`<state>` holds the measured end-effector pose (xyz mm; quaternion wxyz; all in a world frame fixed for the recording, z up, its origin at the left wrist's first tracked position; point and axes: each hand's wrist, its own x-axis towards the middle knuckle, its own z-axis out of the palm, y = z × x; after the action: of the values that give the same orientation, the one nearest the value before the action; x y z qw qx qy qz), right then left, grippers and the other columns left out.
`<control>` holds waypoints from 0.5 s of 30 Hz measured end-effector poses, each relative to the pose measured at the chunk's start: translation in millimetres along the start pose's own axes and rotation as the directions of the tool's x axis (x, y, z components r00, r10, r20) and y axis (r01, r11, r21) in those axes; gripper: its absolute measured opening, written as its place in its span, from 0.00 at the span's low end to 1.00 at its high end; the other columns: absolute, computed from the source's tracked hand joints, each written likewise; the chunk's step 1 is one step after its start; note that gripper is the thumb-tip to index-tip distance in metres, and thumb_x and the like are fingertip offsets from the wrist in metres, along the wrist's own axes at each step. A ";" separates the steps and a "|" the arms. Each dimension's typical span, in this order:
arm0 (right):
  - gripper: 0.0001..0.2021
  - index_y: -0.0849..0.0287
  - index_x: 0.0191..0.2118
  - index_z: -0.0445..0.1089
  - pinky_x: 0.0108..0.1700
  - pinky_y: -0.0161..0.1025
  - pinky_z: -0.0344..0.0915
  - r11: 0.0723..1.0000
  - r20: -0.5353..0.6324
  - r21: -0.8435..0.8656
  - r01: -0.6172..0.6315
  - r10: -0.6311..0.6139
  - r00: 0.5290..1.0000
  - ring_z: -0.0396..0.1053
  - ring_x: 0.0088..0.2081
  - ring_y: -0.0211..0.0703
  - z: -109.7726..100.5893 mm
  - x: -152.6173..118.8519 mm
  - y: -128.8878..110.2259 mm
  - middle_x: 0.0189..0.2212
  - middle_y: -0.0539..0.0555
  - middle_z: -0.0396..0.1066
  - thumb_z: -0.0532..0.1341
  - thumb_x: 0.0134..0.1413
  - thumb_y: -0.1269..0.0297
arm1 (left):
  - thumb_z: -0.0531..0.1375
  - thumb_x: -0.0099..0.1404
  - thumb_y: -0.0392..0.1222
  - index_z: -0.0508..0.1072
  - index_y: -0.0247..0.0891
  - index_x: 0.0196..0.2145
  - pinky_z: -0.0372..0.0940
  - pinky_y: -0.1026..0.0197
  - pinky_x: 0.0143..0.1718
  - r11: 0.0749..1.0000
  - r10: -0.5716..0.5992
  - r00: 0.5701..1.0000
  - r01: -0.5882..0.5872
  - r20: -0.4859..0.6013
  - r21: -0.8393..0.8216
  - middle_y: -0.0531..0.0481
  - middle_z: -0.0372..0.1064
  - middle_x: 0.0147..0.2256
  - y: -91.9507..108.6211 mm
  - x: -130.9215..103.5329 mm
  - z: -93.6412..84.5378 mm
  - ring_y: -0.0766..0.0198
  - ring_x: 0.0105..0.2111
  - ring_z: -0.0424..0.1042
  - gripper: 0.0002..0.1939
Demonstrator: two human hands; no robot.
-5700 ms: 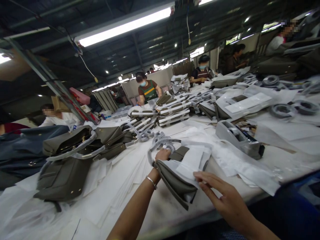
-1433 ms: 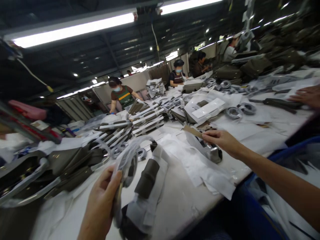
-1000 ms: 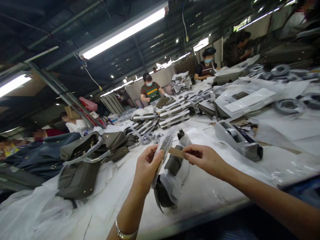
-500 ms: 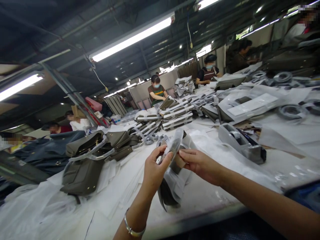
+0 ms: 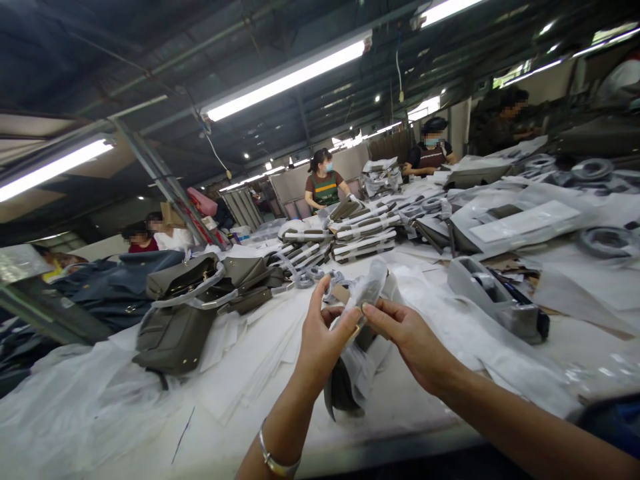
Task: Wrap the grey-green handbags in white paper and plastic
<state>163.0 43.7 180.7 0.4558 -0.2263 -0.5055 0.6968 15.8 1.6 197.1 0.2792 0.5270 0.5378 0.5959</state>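
Both hands are at a dark olive piece wrapped in translucent film (image 5: 371, 287), held up over the front of the table. My left hand (image 5: 325, 340) grips its left side between thumb and fingers, with the index finger raised. With thumb and forefinger, my right hand (image 5: 405, 337) pinches the wrapping close to the left thumb. A small brown card (image 5: 341, 294) shows just beyond the left fingers. Below the hands, a dark olive flap (image 5: 340, 390) and more loose film hang down to the tabletop. What lies inside the film is partly hidden.
Olive handbags (image 5: 173, 337) with wrapped handles lie at left, white sheets (image 5: 265, 340) beside them. Stacked wrapped pieces (image 5: 363, 233) stand ahead. A grey tape dispenser (image 5: 493, 297) sits at right, near wrapped rolls (image 5: 607, 243). Co-workers (image 5: 325, 187) are across the table.
The brown card, earlier by my right fingers, now shows beyond my left fingers. My right fingertips have moved onto the film near the left thumb. The whole view has shifted slightly.
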 end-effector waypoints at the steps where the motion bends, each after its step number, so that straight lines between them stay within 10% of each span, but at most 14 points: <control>1: 0.18 0.58 0.40 0.78 0.45 0.42 0.64 1.000 0.003 -0.008 -0.003 0.003 1.000 0.68 0.38 0.45 -0.4 -0.3 -0.1 0.34 0.53 0.75 0.67 0.52 0.48 | 0.68 0.59 0.49 0.54 0.44 0.67 0.70 0.59 0.40 0.997 -0.041 0.999 0.042 0.021 -0.066 0.42 0.72 0.48 1.3 -0.1 0.2 0.62 0.36 0.74 0.43; 15: 0.15 0.52 0.46 0.78 0.58 0.48 0.64 0.974 0.068 0.224 -0.021 0.006 0.998 0.71 0.52 0.50 -0.8 -16.4 7.5 0.48 0.55 0.76 0.69 0.53 0.55 | 0.64 0.63 0.45 0.78 0.41 0.49 0.66 0.54 0.52 0.986 0.127 0.991 -0.121 -0.047 0.112 0.45 0.76 0.47 5.0 -15.0 3.4 0.55 0.48 0.74 0.16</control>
<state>168.5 29.3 171.1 0.4567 -0.1534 -0.4368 0.7597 24.5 -12.0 196.4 0.1979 0.5576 0.5428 0.5960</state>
